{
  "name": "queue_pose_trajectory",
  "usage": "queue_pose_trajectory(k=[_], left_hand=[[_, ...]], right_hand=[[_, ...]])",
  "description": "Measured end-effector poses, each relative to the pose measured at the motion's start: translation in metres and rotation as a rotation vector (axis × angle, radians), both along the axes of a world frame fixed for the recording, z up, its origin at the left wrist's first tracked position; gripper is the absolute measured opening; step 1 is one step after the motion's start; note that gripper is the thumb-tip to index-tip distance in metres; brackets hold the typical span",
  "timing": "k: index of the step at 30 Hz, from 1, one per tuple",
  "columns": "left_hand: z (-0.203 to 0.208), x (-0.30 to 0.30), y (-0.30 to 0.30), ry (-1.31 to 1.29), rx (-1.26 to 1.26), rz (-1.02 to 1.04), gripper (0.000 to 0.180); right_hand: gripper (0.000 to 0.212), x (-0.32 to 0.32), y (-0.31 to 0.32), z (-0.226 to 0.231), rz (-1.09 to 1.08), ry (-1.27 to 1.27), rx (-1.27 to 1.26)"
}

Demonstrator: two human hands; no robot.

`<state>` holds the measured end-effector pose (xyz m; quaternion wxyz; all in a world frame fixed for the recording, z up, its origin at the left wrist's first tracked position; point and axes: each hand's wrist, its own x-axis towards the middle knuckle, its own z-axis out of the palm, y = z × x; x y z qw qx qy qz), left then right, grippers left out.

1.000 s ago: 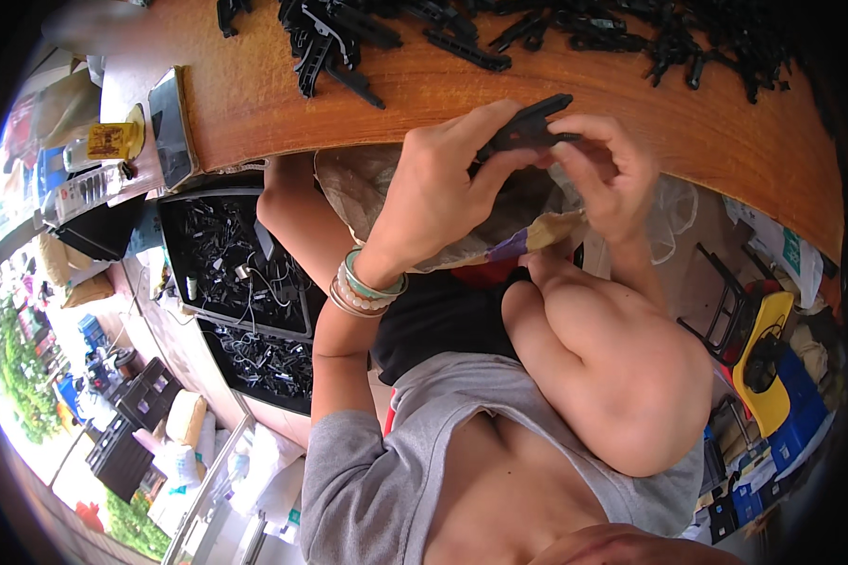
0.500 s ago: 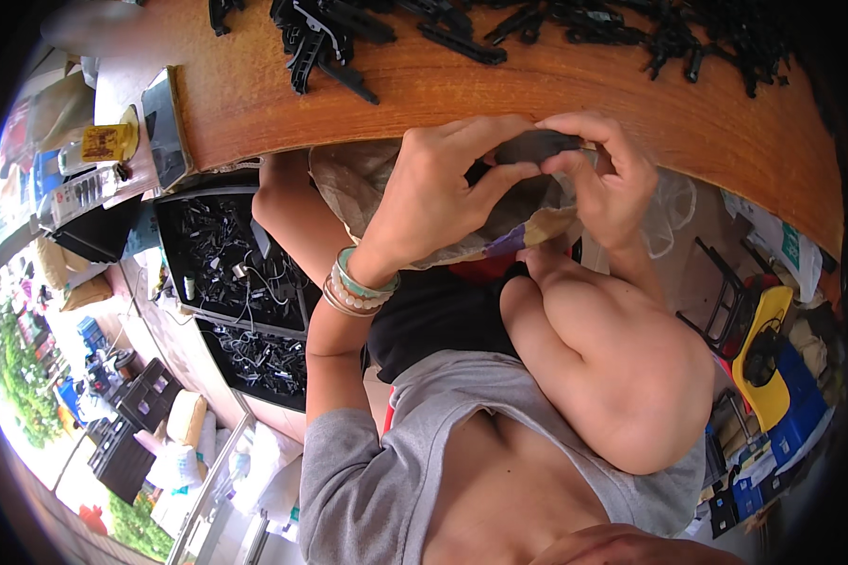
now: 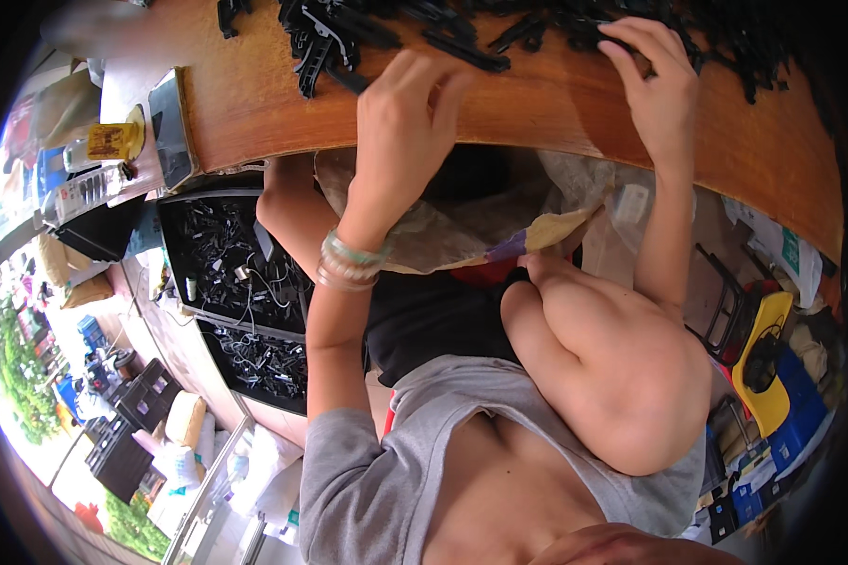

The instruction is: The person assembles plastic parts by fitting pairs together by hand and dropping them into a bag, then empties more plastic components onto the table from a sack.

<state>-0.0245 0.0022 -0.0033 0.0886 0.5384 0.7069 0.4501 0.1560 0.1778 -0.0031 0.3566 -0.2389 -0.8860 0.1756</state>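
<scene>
A person seen from above wears a loose grey top with short sleeves, the fabric gathered in soft folds across the chest. Both forearms are bare. The left wrist carries a stack of thin bracelets, pale green and silvery. No rings or watch show on either hand.

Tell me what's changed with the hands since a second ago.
Both hands left the dark part they held together near the table edge. The left hand and right hand moved apart, up onto the wooden table, touching the black clips. The pile stayed put.
</scene>
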Motion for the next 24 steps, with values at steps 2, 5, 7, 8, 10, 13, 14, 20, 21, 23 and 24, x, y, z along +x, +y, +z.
queue_pose_trajectory(k=[2, 5, 7, 8, 10, 13, 14, 20, 21, 23, 24], left_hand=[[-0.008, 0.0, 0.024, 0.218, -0.072, 0.239, 0.032], [-0.01, -0.004, 0.03, 0.34, -0.194, 0.312, 0.033], [-0.013, -0.004, 0.028, 0.274, -0.205, 0.299, 0.032], [-0.014, -0.004, 0.027, 0.21, -0.215, 0.289, 0.031], [-0.009, -0.001, 0.021, 0.195, -0.216, 0.278, 0.027], [-0.002, 0.007, 0.009, -0.049, -0.142, 0.236, 0.019], [0.0, 0.009, 0.005, -0.278, -0.065, 0.194, 0.015], [0.017, 0.014, -0.002, -0.953, -0.155, -0.144, 0.014], [0.015, 0.013, -0.003, -0.929, -0.186, -0.158, 0.02], [0.014, 0.016, -0.004, -0.814, -0.161, -0.191, 0.026], [0.015, 0.018, -0.007, -0.699, -0.138, -0.215, 0.032]], right_hand=[[0.014, -0.003, 0.008, 0.0, -0.056, -0.115, 0.139], [0.014, -0.012, 0.001, -0.013, -0.104, -0.228, 0.226], [0.013, -0.014, -0.007, -0.013, -0.116, -0.109, 0.267], [0.014, -0.016, -0.011, -0.009, -0.115, -0.048, 0.336], [0.013, -0.014, -0.014, -0.014, -0.068, 0.114, 0.187], [0.014, -0.009, -0.035, 0.005, 0.051, 0.268, -0.266], [0.014, -0.008, -0.038, 0.009, 0.242, 0.215, -0.379], [0.019, -0.004, -0.055, 0.014, 0.485, 0.141, -0.555], [0.019, -0.005, -0.056, 0.015, 0.458, 0.147, -0.501], [0.02, -0.005, -0.057, 0.014, 0.428, 0.152, -0.447], [0.02, -0.005, -0.057, 0.014, 0.428, 0.173, -0.426]])
